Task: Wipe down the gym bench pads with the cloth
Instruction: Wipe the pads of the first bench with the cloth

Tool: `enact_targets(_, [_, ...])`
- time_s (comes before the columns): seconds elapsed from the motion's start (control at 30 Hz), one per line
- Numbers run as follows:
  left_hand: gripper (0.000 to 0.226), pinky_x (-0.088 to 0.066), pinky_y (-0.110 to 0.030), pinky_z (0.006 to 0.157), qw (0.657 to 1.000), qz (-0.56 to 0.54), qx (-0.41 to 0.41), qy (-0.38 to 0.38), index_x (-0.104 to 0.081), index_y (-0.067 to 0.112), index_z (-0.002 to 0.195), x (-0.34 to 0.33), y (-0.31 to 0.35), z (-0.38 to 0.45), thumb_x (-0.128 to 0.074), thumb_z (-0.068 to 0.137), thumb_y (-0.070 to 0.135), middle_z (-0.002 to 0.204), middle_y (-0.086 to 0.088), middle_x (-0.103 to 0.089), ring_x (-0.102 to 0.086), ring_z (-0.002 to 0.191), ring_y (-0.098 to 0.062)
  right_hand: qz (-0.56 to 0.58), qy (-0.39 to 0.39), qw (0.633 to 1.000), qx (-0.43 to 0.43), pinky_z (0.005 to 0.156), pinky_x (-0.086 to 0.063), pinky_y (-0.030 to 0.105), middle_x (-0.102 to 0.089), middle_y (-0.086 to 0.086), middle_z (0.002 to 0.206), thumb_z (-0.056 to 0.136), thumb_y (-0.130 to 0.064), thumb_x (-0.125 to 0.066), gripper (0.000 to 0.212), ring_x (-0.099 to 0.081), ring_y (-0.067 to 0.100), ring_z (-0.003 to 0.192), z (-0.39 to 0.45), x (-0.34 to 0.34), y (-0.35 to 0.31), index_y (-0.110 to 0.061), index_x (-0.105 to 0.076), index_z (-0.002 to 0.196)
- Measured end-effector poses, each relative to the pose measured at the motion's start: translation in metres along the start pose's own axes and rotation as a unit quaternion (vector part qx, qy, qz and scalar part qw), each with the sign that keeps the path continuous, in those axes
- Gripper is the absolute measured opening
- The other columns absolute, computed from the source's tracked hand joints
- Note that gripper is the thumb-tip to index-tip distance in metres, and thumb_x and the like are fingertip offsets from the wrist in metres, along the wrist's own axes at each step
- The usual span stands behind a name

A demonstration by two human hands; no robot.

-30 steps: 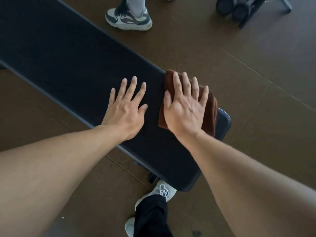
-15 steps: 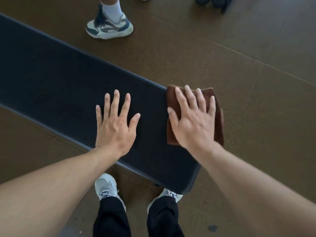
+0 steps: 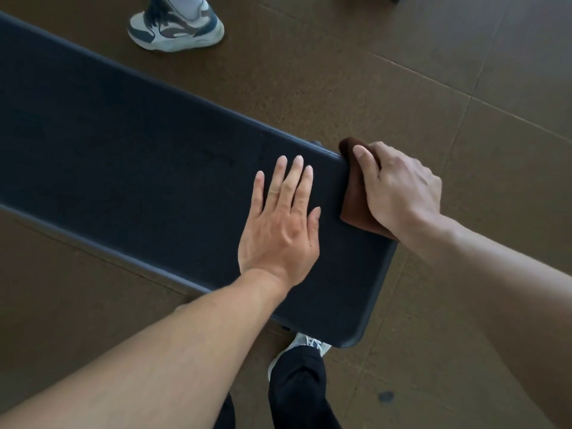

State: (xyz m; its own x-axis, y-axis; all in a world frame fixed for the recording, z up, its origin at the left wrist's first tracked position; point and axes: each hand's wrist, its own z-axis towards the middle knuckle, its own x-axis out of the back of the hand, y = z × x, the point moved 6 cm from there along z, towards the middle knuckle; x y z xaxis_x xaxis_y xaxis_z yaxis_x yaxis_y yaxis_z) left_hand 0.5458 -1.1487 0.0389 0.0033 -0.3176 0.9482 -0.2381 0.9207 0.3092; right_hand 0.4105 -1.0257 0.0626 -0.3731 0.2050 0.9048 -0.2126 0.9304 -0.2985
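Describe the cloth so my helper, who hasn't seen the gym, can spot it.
Find the long dark bench pad and follow it to its right end. There the right hand grips the cloth, the only brown, soft thing on the pad.

A gym: a long padded bench (image 3: 130, 144) stands on brown rubber floor tiles (image 3: 402, 72).

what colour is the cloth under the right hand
Dark reddish-brown, plain with no pattern: the folded cloth at the dark padded bench's end, seen in the head view.
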Motion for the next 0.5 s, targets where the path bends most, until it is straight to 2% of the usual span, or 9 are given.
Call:
enact_targets(0.1, [0.066,-0.009,-0.047,0.127,0.998,-0.052,0.005,0.035,-0.005,0.005,0.161,0.003,-0.002,-0.004,-0.035,0.106,0.026,0.170,-0.010,-0.007,-0.001,0.157,-0.021,-0.022,-0.030,0.998,0.048,0.080,-0.031,0.038,-0.069,-0.004,0.123,0.107,-0.061,-0.024,0.049,-0.063,0.030,0.114,0.021,-0.010,-0.039,-0.034,-0.062,0.122])
enact_targets(0.23, [0.064,-0.013,-0.048,0.126,0.984,-0.159,0.025,0.074,-0.013,0.002,0.159,0.011,-0.006,-0.004,-0.039,0.102,0.014,0.168,-0.015,-0.014,-0.008,0.157,-0.025,-0.020,-0.036,0.992,0.119,0.082,-0.033,0.038,-0.065,-0.007,0.131,0.108,-0.060,-0.025,0.048,-0.061,0.023,0.121,0.028,-0.025,-0.070,-0.035,-0.056,0.135])
enact_targets(0.27, [0.063,-0.014,-0.049,0.126,0.977,-0.196,0.034,0.075,-0.016,0.001,0.158,0.014,-0.008,-0.003,-0.040,0.101,0.011,0.167,-0.016,-0.015,-0.009,0.157,-0.026,-0.019,-0.026,0.990,0.139,0.088,-0.037,0.039,-0.062,-0.008,0.138,0.108,-0.059,-0.026,0.049,-0.058,0.021,0.127,0.021,-0.026,-0.067,-0.036,-0.052,0.142])
enact_targets(0.3, [0.063,-0.015,-0.050,0.125,0.969,-0.233,0.042,0.072,-0.019,0.001,0.158,0.017,-0.010,-0.003,-0.041,0.100,0.009,0.167,-0.017,-0.016,-0.010,0.156,-0.026,-0.023,-0.010,0.986,0.163,0.100,-0.039,0.039,-0.058,-0.009,0.146,0.108,-0.058,-0.028,0.051,-0.053,0.018,0.135,0.010,-0.027,-0.062,-0.035,-0.047,0.149])
enact_targets(0.37, [0.061,-0.017,-0.052,0.125,0.957,-0.282,0.038,0.053,-0.020,0.003,0.158,0.021,-0.017,-0.008,-0.041,0.100,0.008,0.167,-0.016,-0.014,-0.009,0.157,-0.025,-0.052,0.022,0.979,0.195,0.124,-0.025,0.041,-0.044,-0.008,0.161,0.109,-0.054,-0.033,0.054,-0.036,0.017,0.151,-0.020,-0.028,-0.050,-0.032,-0.038,0.158])
enact_targets(0.43, [0.059,-0.016,-0.052,0.125,0.960,-0.277,0.012,0.034,-0.021,0.005,0.158,0.025,-0.028,-0.020,-0.041,0.103,0.013,0.168,-0.014,-0.013,-0.008,0.157,-0.024,-0.070,0.028,0.975,0.208,0.129,-0.013,0.048,-0.034,-0.006,0.167,0.109,-0.051,-0.037,0.056,-0.021,0.020,0.158,-0.061,-0.038,-0.041,-0.029,-0.036,0.161])
enact_targets(0.5, [0.057,-0.016,-0.053,0.125,0.971,-0.239,-0.001,0.034,-0.025,0.003,0.157,0.031,-0.047,-0.038,-0.042,0.104,0.016,0.167,-0.013,-0.017,-0.010,0.157,-0.025,-0.070,0.007,0.968,0.239,0.129,-0.013,0.052,-0.031,-0.005,0.168,0.108,-0.050,-0.042,0.057,-0.016,0.022,0.160,-0.110,-0.056,-0.046,-0.028,-0.036,0.161])
